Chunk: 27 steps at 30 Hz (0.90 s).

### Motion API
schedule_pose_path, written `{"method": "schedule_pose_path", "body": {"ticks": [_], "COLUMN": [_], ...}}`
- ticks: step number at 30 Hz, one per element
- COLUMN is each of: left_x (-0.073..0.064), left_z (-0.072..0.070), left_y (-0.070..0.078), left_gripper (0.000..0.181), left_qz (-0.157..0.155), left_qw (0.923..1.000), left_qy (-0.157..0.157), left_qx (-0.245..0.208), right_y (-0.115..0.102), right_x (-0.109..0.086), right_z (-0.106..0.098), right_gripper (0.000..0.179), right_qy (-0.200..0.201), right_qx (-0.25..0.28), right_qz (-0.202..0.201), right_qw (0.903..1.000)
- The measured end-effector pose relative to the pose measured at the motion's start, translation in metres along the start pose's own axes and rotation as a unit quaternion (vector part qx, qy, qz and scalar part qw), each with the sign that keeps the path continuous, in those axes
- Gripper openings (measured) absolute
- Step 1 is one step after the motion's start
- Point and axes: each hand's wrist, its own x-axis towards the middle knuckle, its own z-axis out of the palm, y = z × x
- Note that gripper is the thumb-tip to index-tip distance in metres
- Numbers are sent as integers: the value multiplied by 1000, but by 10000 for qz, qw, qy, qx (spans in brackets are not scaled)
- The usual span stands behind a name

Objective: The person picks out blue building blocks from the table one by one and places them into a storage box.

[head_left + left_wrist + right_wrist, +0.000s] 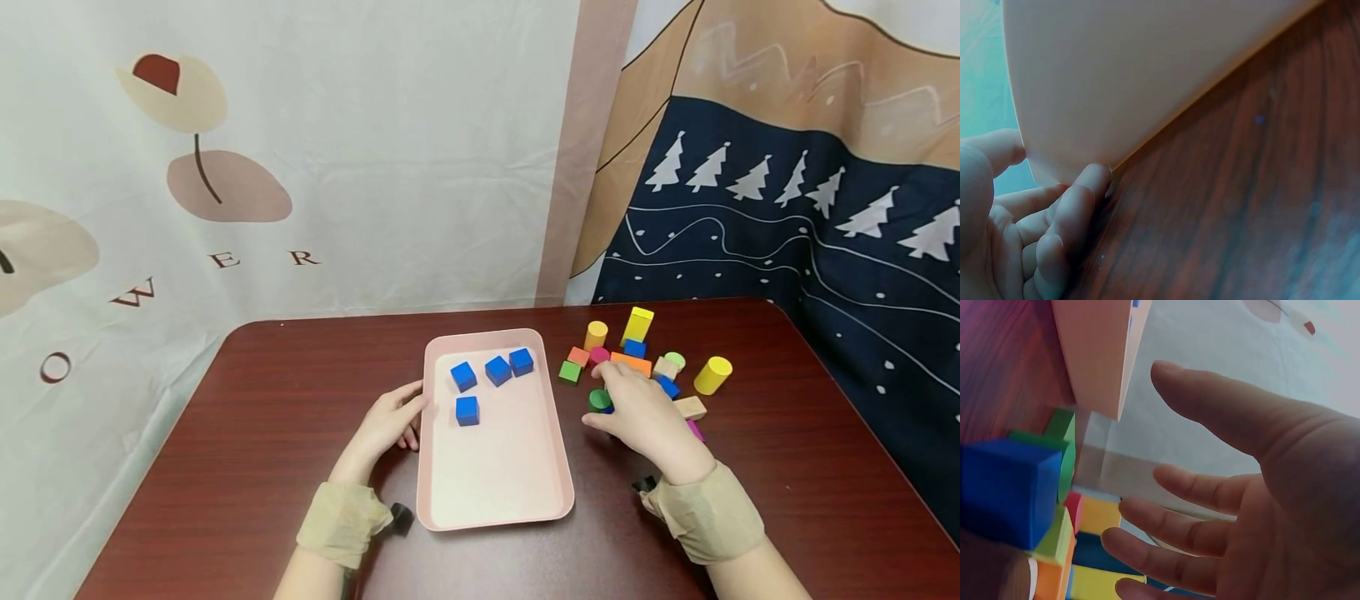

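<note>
A pink tray (495, 512) stands on the table with several blue cubes (467, 411) in its far half. At the tray's left side, my left hand (386, 425) holds the edge. The left wrist view shows its thumb (1007, 150) at the rim and its curled fingers (1072, 212) against the tray's lower side. My right hand (641, 412) hovers over a group of mixed blocks with nothing in its grasp, thumb and fingers spread apart. A blue cube (1010, 487) lies near it in the right wrist view, mostly hidden by the hand in the head view.
Around the right hand lie a green cylinder (599, 400), an orange block (632, 364), a green block (570, 372) and a yellow cylinder (712, 375). A tall yellow block (637, 326) stands at the back. Printed curtains hang behind the table (247, 450).
</note>
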Motion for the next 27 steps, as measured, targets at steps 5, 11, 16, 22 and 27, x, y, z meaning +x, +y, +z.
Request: {"method": "schedule_pose_path", "body": {"ticks": [5, 11, 16, 22, 27], "left_x": [-1, -1, -1, -1, -2], "left_z": [0, 1, 1, 1, 1], "left_y": [1, 1, 2, 2, 1], "left_gripper": [49, 50, 50, 50, 50], "left_qz": [-45, -108, -136, -124, -124], "left_qw": [10000, 9999, 9999, 9999, 9999], "left_qy": [30, 47, 60, 54, 53], "left_qx": [21, 60, 76, 53, 49], "right_y": [6, 12, 15, 18, 19], "right_x": [-1, -3, -3, -2, 0], "right_z": [-4, -6, -5, -1, 1], "right_gripper": [57, 57, 43, 41, 43], "right_qy": [-54, -119, -123, -354, -532], "right_qx": [-198, -311, -408, -429, -441], "right_qz": [94, 193, 111, 269, 421], "right_qw": [9997, 9993, 9990, 9981, 9967]}}
